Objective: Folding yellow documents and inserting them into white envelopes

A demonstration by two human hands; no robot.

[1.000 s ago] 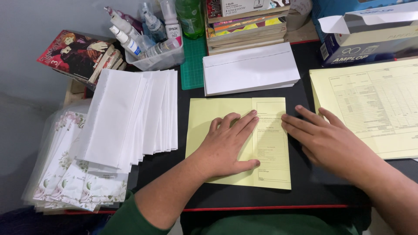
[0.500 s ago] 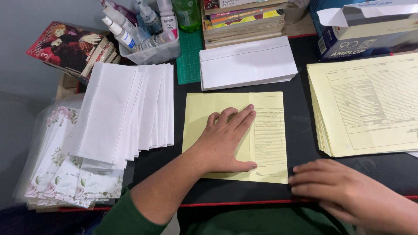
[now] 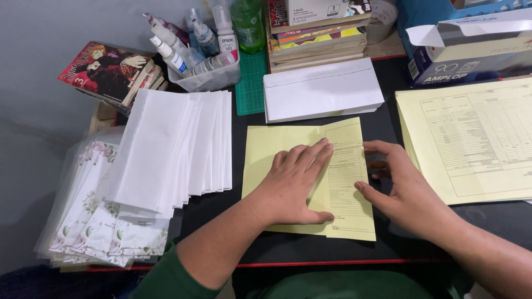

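Fingers [image 3: 313, 160] of the left hand [image 3: 293, 185] are laid flat and slightly spread on a yellow sheet [image 3: 277, 147], pressed down just left of a fold line, so that the sheet is pinned to the black mat [image 3: 382, 124]. The right hand [image 3: 402, 191] is curled at the sheet's right edge: its thumb rests on the folded printed flap [image 3: 349, 182], while its other fingers are bent beside that edge; whether the edge is actually pinched cannot be told.

A folding step appears to be in hand, with one flap already turned over and held in place. The crease would seem to call for a firm stroke along the fold, with the left palm kept still so the thin paper does not slip on the smooth mat.

The sheet is thin, matte and pale yellow, blank under the left fingers and printed with a form under the right thumb. Beyond the left fingertips a stack of white envelopes [image 3: 321, 91] is lying, crisp and long. Left of the left wrist, folded white papers [image 3: 177, 144] are fanned out, with floral cards in glossy sleeves [image 3: 94, 221] beyond them. Right of the right hand a pile of yellow forms [image 3: 471, 138] is stacked.
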